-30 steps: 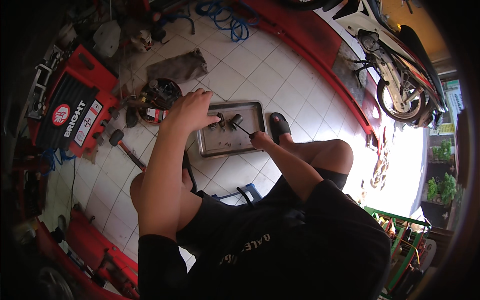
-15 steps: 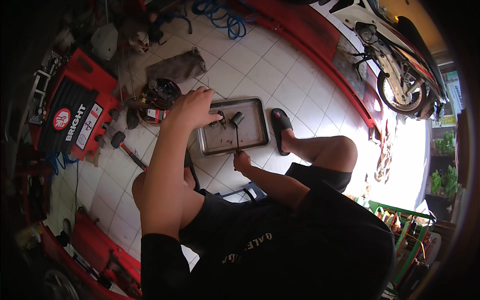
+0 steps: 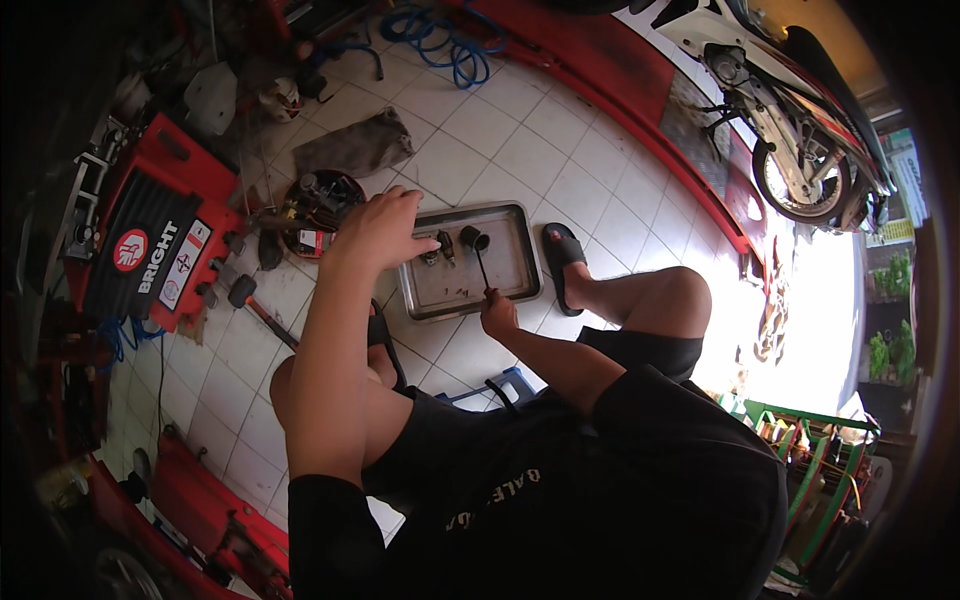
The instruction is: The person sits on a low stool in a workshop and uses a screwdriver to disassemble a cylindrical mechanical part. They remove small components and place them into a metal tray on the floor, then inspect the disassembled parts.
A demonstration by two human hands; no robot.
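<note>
My right hand point(image 3: 499, 312) grips a thin dark rod point(image 3: 484, 272) whose far end meets a dark cylindrical part point(image 3: 474, 237) inside the metal tray point(image 3: 410, 300) on the tiled floor. My left hand point(image 3: 385, 228) hovers at the tray's upper left with fingers apart and thumb stretched toward some dark metal parts point(image 3: 447, 250); whether the thumb touches them I cannot tell. A few tiny pieces point(image 3: 460, 292) lie low in the tray. A round container of mixed parts point(image 3: 322, 192) sits left of the tray, partly behind my left hand.
At left stand a red tool cabinet point(image 3: 175, 160) and a long-handled mallet point(image 3: 245, 293). A grey cloth bundle point(image 3: 350, 145) and blue hose point(image 3: 460, 50) lie at the back. A motorbike point(image 3: 800, 160) stands on a red platform point(image 3: 620, 90) at right, above a green rack point(image 3: 810, 440).
My right hand has moved down and leftward, swinging the rod from slanted to nearly upright in the picture. The dark cylinder has tipped, now showing its round end. My left hand has shifted slightly.
</note>
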